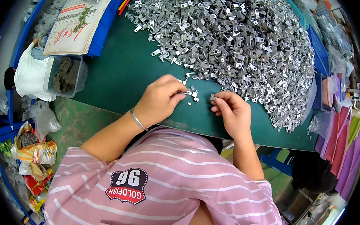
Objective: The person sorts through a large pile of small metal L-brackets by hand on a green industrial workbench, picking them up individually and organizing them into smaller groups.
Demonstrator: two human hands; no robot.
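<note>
A large heap of small silvery metal brackets (224,35), many with a hole in one end, covers much of the green tabletop (111,71). My left hand (160,96), with a bangle at its wrist, is closed in a pinch at the near edge of the table. Its fingertips meet a metal bracket at the edge of a few loose ones (194,94). To the right, my right hand (232,111) pinches one small metal bracket (213,97) between thumb and forefinger, just short of the heap.
At the left stands a clear plastic tub (79,77) with a grey lump in it, beside a blue bin (104,26) topped by printed paper. A turquoise tray (302,16) and a blue basket (320,54) border the heap's right side. Coloured cloths (340,144) hang at right.
</note>
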